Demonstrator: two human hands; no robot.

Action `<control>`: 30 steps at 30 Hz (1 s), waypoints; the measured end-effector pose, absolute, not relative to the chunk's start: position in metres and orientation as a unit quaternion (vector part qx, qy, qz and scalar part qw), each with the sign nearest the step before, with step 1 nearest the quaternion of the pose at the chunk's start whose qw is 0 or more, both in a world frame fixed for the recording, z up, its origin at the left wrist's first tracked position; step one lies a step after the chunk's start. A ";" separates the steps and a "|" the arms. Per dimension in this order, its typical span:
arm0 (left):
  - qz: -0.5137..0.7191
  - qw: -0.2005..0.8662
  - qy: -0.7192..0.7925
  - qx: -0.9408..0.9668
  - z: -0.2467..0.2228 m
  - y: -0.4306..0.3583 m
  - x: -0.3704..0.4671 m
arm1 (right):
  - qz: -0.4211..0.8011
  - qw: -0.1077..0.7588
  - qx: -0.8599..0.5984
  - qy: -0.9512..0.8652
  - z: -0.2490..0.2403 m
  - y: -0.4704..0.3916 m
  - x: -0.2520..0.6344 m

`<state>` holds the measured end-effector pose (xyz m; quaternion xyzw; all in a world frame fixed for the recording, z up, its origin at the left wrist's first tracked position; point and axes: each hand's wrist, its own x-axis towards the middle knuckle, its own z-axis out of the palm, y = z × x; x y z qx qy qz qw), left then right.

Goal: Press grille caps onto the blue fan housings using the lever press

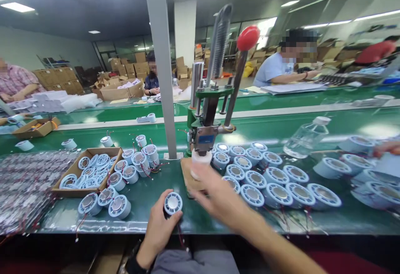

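My left hand [161, 222] is closed round a light-blue round part [173, 203] with a silver centre, just above the bench's front edge; its thin wires hang down. My right hand [212, 190], blurred by motion, is at the base of a hand press [206, 134] with a red knob. Its fingers overlap the white cylinder [200, 162] under the ram, and I cannot make out whether they grip it. Beneath the press lies a brown board [187, 174].
Blue assemblies [276, 193] stand in rows right of the press, and more [131, 174] on the left beside a cardboard box [58, 188] of blue rings. A clear bottle [304, 138] leans at right. A grey post [161, 66] rises behind. Several people sit beyond; another person's hand [387, 149] shows far right.
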<state>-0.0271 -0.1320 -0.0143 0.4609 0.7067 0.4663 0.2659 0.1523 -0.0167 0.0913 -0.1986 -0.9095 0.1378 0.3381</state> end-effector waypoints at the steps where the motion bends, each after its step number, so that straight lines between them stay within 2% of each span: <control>1: 0.469 0.267 0.707 0.457 -0.005 -0.125 -0.030 | 0.087 0.405 -0.209 -0.886 0.129 -0.004 0.158; 4: 0.501 0.252 0.674 0.482 0.025 -0.094 -0.032 | -0.053 0.557 -0.260 -0.787 0.241 0.040 0.163; 7: 0.531 0.243 0.631 0.511 0.047 -0.054 -0.026 | 0.001 0.581 -0.338 -0.740 0.312 0.088 0.151; 11: 0.550 0.269 0.584 0.533 0.049 -0.008 -0.007 | 0.155 0.573 -0.319 -0.738 0.327 0.125 0.133; 19: 0.563 0.314 0.532 0.549 0.023 0.011 0.000 | 0.208 0.593 -0.317 -0.710 0.334 0.116 0.134; 21: 0.568 0.310 0.533 0.545 0.017 0.007 0.000 | 0.194 0.598 -0.298 -0.718 0.326 0.089 0.152; 23: 0.576 0.299 0.536 0.539 0.014 0.003 0.003 | 0.146 0.607 -0.253 -0.739 0.294 0.044 0.178; 28: 0.588 0.269 0.542 0.537 0.011 -0.001 0.009 | -0.015 0.657 -0.253 -0.710 0.135 -0.074 0.226; 30: 0.582 0.260 0.547 0.543 0.011 -0.002 0.010 | -0.023 0.658 -0.243 -0.713 0.105 -0.084 0.229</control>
